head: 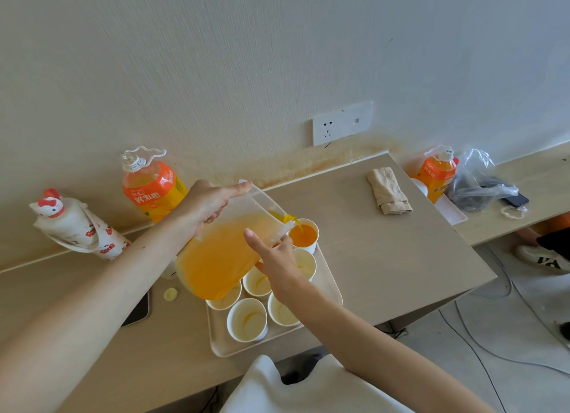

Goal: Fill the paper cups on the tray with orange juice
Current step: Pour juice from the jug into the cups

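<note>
A clear pitcher (222,255) of orange juice is tilted to the right over a white tray (222,348). My left hand (206,207) grips its handle from behind. My right hand (274,258) supports the pitcher's front underside, thumb pressed on its wall. Juice streams from the spout into the far cup (303,236), which holds orange juice. Several other white paper cups stand on the tray, such as the near one (246,320); those whose insides show hold only streaks of juice, and some are partly hidden by the pitcher and my right hand.
An orange juice bottle (152,187) stands by the wall, a cat-topped white bottle (77,224) to its left. A phone (137,310) and small yellow cap (170,294) lie left of the tray. Folded cloth (388,190), second juice bottle (436,173) and plastic bag (478,184) sit right.
</note>
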`<state>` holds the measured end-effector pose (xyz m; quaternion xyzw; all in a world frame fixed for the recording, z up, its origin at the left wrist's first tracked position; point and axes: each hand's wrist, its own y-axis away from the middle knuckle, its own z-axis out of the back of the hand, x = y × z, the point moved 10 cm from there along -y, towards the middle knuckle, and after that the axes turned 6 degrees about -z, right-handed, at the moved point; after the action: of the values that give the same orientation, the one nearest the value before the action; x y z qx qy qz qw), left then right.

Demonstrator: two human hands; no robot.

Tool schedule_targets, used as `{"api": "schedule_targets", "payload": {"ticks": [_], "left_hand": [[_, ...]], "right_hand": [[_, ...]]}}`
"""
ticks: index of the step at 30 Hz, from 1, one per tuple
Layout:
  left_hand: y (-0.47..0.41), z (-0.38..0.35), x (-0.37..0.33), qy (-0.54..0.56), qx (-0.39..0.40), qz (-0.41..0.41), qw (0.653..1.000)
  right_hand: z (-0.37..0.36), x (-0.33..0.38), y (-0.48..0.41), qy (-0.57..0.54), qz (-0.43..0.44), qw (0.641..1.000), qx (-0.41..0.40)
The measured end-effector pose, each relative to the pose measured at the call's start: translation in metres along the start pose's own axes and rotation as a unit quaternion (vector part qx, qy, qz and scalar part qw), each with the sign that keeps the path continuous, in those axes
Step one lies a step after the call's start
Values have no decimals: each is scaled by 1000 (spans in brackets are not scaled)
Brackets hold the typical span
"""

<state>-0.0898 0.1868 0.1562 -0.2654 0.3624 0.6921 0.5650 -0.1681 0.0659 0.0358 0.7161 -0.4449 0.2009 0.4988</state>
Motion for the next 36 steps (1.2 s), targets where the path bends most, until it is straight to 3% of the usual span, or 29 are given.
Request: {"api": "schedule_targets", "payload": {"ticks": [36], "left_hand": [[-9, -2, -3, 15, 14, 0, 1000]], "right_hand": [[1, 2, -8, 10, -13, 1000, -14]]}}
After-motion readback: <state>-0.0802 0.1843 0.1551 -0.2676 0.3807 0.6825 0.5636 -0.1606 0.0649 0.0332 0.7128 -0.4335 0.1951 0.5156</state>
